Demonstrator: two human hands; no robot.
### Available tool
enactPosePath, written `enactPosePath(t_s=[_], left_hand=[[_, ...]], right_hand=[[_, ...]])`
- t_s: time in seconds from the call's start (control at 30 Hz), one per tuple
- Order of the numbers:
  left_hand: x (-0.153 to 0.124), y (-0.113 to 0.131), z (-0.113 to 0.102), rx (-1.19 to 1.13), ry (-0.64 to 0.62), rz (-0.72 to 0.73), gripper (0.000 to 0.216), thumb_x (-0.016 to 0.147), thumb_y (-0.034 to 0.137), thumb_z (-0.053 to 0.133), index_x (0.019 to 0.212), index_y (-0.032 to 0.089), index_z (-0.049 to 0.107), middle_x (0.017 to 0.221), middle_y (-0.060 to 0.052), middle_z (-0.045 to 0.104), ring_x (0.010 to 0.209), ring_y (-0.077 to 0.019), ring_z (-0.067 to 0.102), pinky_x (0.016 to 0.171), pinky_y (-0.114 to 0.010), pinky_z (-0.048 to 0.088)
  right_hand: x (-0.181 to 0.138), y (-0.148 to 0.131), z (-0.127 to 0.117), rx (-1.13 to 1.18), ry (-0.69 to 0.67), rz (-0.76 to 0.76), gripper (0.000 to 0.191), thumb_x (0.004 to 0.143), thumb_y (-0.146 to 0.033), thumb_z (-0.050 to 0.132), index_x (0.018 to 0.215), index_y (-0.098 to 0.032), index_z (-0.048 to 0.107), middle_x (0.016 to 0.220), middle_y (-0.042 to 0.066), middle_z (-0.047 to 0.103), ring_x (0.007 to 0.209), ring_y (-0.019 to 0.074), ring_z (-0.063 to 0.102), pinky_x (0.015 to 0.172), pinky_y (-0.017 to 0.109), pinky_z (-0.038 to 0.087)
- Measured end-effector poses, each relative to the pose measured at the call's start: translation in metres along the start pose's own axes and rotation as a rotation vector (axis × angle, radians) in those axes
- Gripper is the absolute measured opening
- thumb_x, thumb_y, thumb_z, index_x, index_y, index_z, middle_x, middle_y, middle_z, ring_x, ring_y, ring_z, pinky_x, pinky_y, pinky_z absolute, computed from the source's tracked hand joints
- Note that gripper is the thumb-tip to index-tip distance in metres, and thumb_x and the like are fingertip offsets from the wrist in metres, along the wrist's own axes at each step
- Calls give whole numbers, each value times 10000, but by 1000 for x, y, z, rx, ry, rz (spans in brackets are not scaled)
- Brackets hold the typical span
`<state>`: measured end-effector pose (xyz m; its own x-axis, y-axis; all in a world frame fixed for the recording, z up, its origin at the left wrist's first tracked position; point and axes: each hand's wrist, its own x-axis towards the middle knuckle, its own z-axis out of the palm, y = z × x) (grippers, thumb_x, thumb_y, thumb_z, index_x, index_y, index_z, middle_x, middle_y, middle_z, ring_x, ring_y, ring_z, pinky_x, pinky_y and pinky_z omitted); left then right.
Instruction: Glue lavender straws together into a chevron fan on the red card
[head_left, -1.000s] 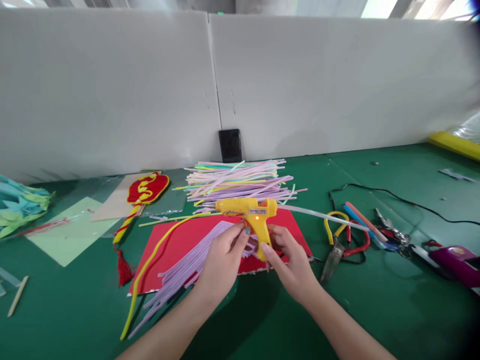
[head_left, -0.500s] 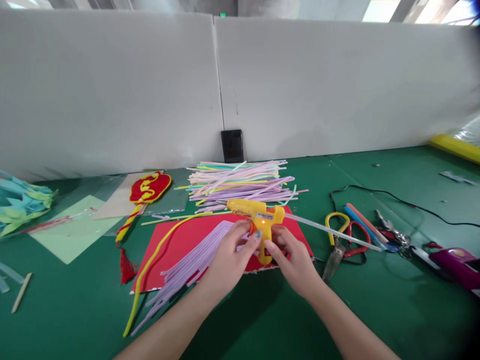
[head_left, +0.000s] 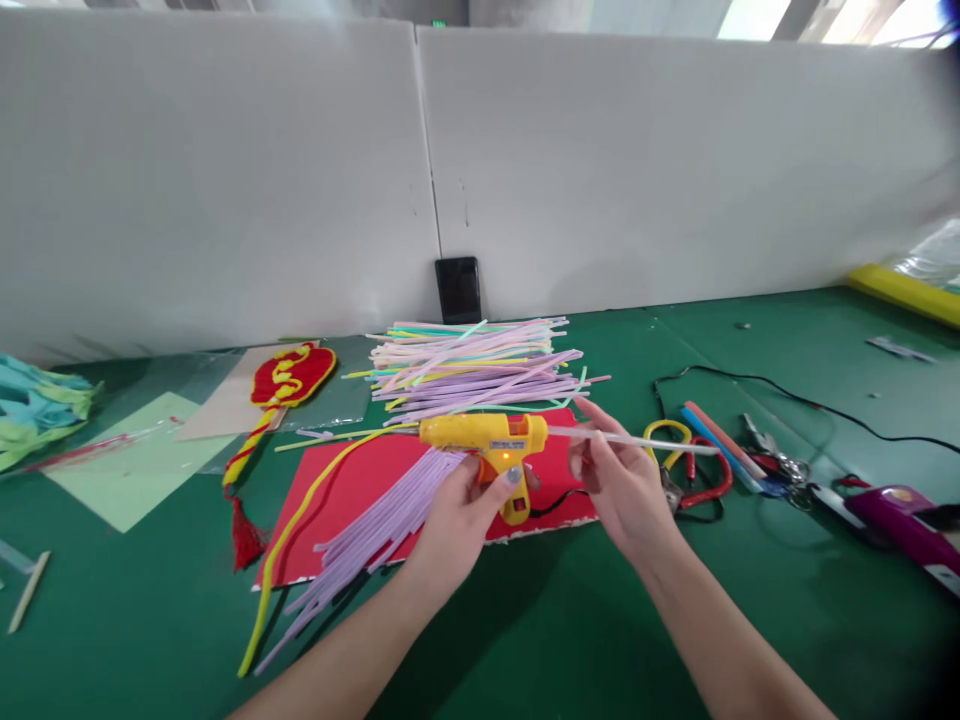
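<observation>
My left hand is closed around the handle of a yellow hot glue gun, its nozzle facing left and a small orange light glowing on its side. From the gun's back end a long pale glue stick sticks out to the right. My right hand has fingers and thumb closed on that stick, just behind the gun. Underneath lies a red sheet with a fan of lilac pipe cleaners and a bent yellow pipe cleaner on it.
Beyond the sheet is a pile of pastel pipe cleaners, with a black phone against the white partition. Scissors, keys and a purple tool lie right. A red-and-yellow tasselled ornament lies left.
My right hand has left the gun's handle and moved up and right onto the glue stick. The gun, in my left hand, has shifted a little left and levelled out.
</observation>
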<state>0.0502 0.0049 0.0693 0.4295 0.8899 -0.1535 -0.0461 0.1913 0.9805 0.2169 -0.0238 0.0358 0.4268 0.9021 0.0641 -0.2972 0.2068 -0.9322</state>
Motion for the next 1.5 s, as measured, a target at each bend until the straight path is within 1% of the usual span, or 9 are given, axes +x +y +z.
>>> enactPosePath(t_s=[0.23,0.7,0.8,0.9,1.03,1.13,1.23,1.33,1.5], left_hand=[[1,-4,0,11,-47,-4,425,765,467,652,1070,173,626,1125,-102,677,1098,-275,590,927,-380,463],[1,-11,1,102,-25,26,384,760,468,646,1011,178,631,1058,-95,697,1010,-276,635,871,-384,494],[1,-11,0,196,-23,58,331,805,409,604,1044,181,634,1065,-72,698,1010,-259,635,861,-358,492],[0,-11,1,331,42,73,234,800,345,605,944,174,674,956,-72,724,919,-281,656,799,-372,503],[-1,-13,3,418,80,113,210,785,320,617,938,201,698,964,-70,722,921,-297,643,845,-408,469],[-3,-16,4,436,172,120,215,738,339,669,916,225,705,996,-66,716,1011,-324,606,942,-455,402],[-4,-17,5,366,195,117,214,683,330,720,869,225,699,971,-62,719,1049,-332,588,966,-457,389],[-3,-17,4,127,45,57,295,745,389,672,965,193,658,1000,-65,705,984,-282,625,877,-403,471],[0,-19,1,-251,-4,-54,383,760,446,671,1014,166,611,1045,-87,680,979,-237,626,833,-338,499]], right_hand=[[-3,-1,2,203,19,62,211,749,-401,695,793,-210,617,636,-32,573,549,74,533,482,182,437],[-5,1,9,213,85,51,256,737,-407,705,714,-175,598,592,-35,555,492,60,501,446,167,424],[-7,4,14,148,-28,109,271,761,-438,666,781,-174,611,634,-16,588,505,81,520,441,194,435],[-11,4,17,-35,-127,111,313,793,-483,605,778,-170,617,612,-3,598,507,111,544,449,228,459],[-17,-4,19,-293,-87,-3,334,800,-500,582,725,-178,630,583,-1,599,533,118,554,486,227,472],[-18,-6,18,-322,-54,-11,350,773,-507,612,679,-171,641,571,-1,586,541,119,553,496,227,471],[-15,-4,17,-133,-44,108,391,788,-540,575,739,-162,663,534,-14,545,469,102,511,402,210,418],[-11,-7,15,121,-13,177,334,780,-492,610,912,-190,665,548,-40,538,420,72,471,326,168,349],[-9,-14,12,145,41,74,200,687,-348,747,740,-187,642,647,-13,641,491,72,562,396,160,459]])
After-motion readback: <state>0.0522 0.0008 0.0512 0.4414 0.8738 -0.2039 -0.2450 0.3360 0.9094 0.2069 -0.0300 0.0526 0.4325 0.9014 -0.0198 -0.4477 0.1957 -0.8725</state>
